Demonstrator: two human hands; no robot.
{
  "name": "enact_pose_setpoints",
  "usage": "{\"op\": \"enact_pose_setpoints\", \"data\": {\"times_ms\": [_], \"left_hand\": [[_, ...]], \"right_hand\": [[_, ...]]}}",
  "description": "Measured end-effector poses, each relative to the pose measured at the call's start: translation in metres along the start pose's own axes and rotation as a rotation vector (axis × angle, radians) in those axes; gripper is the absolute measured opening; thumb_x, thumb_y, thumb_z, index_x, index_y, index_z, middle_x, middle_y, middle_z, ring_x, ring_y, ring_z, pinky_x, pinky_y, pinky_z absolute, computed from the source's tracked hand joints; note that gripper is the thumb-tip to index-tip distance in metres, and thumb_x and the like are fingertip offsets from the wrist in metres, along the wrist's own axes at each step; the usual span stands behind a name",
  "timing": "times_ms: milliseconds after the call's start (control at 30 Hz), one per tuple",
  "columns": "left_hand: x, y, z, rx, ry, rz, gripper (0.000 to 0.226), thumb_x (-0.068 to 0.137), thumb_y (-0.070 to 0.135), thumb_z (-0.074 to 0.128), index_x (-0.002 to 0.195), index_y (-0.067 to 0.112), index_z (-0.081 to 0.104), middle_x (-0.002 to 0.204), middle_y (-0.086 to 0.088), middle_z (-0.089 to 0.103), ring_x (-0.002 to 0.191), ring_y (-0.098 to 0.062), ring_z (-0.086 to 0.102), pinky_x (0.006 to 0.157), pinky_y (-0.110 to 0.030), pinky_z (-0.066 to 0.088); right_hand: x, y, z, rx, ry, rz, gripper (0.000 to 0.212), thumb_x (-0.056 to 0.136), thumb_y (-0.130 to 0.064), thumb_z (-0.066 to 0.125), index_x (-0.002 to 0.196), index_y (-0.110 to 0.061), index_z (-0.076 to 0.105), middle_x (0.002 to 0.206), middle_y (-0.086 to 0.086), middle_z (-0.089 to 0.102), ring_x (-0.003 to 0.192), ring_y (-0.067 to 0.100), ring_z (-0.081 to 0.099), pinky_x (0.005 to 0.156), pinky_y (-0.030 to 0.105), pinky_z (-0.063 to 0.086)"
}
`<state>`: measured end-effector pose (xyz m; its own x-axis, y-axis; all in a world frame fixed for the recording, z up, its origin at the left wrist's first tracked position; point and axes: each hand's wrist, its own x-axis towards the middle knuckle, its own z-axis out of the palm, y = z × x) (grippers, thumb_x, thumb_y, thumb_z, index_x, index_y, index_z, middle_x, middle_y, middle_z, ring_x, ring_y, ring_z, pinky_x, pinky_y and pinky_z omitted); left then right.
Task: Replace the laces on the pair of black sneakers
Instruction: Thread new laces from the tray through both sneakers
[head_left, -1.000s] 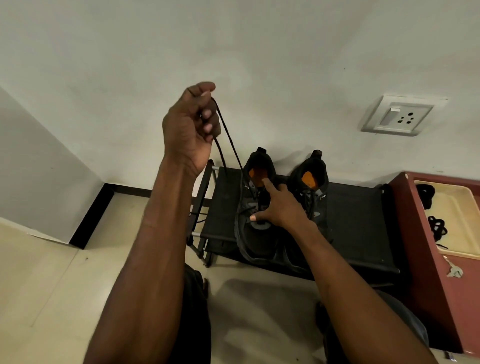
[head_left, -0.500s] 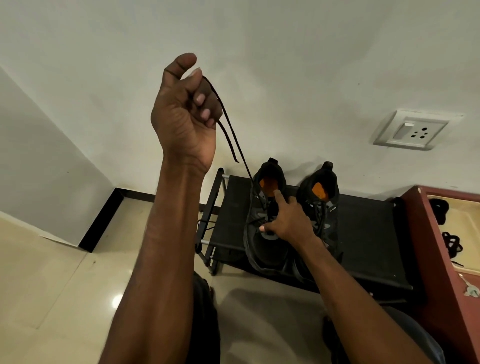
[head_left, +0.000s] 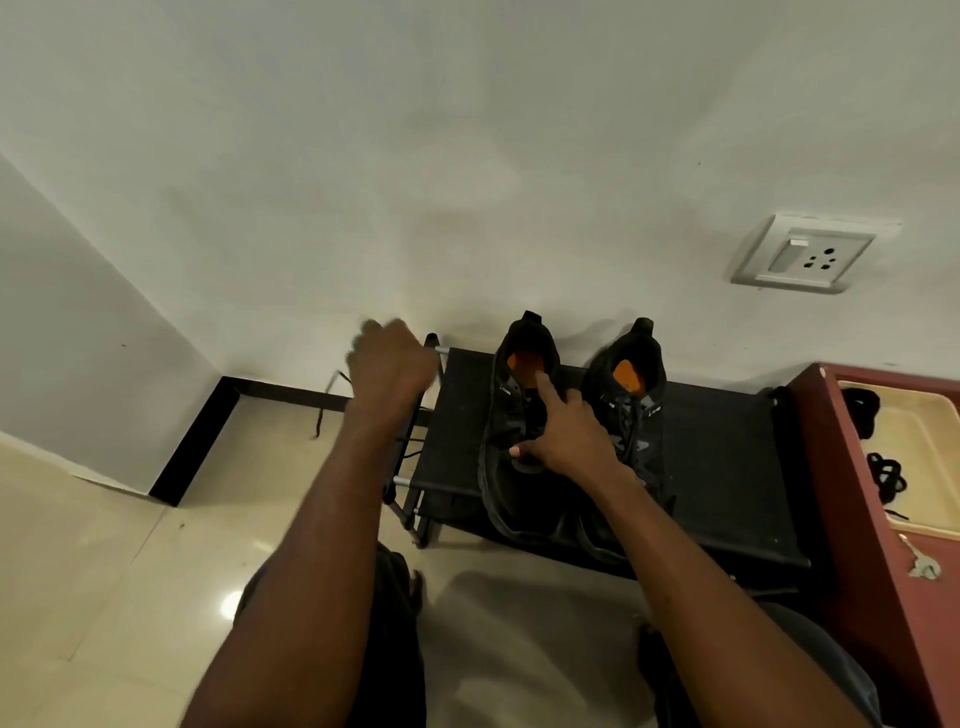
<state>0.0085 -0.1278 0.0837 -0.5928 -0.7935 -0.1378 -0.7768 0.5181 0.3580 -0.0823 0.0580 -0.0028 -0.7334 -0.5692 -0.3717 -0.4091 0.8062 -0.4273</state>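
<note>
Two black sneakers side by side on the black rack. The right hand rests on the near-left one, index finger stretched into its opening, thumb splayed out. The left hand is curled, blurred (grip unclear), with one black lace dangling just beside its fingers.

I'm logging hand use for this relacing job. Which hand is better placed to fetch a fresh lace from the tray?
Right, probably. The right hand rests on the left sneaker, nearer the tray with its black laces at the far right. The left hand is curled at the rack's far end, a lace trailing below it.
</note>
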Motion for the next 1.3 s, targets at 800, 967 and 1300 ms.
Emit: {"op": "enact_pose_setpoints", "data": {"times_ms": [800, 967, 1300], "left_hand": [[-0.049, 0.021, 0.030, 0.301, -0.703, 0.351, 0.014, 0.099, 0.017, 0.056, 0.107, 0.008, 0.063, 0.102, -0.007, 0.063, 0.089, -0.018, 0.060, 0.080, -0.026, 0.048], [-0.052, 0.036, 0.025, -0.962, -0.715, 0.333, 0.055, 0.091, -0.002, 0.063, 0.142, 0.014, 0.047, 0.126, -0.004, 0.067, 0.115, -0.009, 0.061, 0.093, -0.020, 0.049], [-0.013, 0.006, 0.033, 0.058, -0.231, 0.181, 0.014, 0.094, 0.014, 0.059, 0.100, 0.002, 0.062, 0.104, -0.013, 0.062, 0.113, -0.029, 0.054, 0.088, -0.038, 0.045]], "right_hand": [[-0.037, 0.000, -0.051, 1.423, -0.058, -0.066, 0.024, 0.098, 0.000, 0.052, 0.122, -0.001, 0.052, 0.077, 0.010, 0.065, 0.061, 0.022, 0.062, 0.059, 0.032, 0.053], [-0.038, 0.003, -0.061, 1.498, -0.102, -0.180, 0.021, 0.098, 0.002, 0.050, 0.118, 0.000, 0.055, 0.072, 0.011, 0.060, 0.053, 0.019, 0.054, 0.049, 0.026, 0.045], [-0.022, 0.048, -0.083, 1.513, 0.190, -0.015, 0.012, 0.094, -0.003, 0.054, 0.088, -0.013, 0.058, 0.067, 0.001, 0.056, 0.047, 0.011, 0.041, 0.041, 0.022, 0.027]]}}
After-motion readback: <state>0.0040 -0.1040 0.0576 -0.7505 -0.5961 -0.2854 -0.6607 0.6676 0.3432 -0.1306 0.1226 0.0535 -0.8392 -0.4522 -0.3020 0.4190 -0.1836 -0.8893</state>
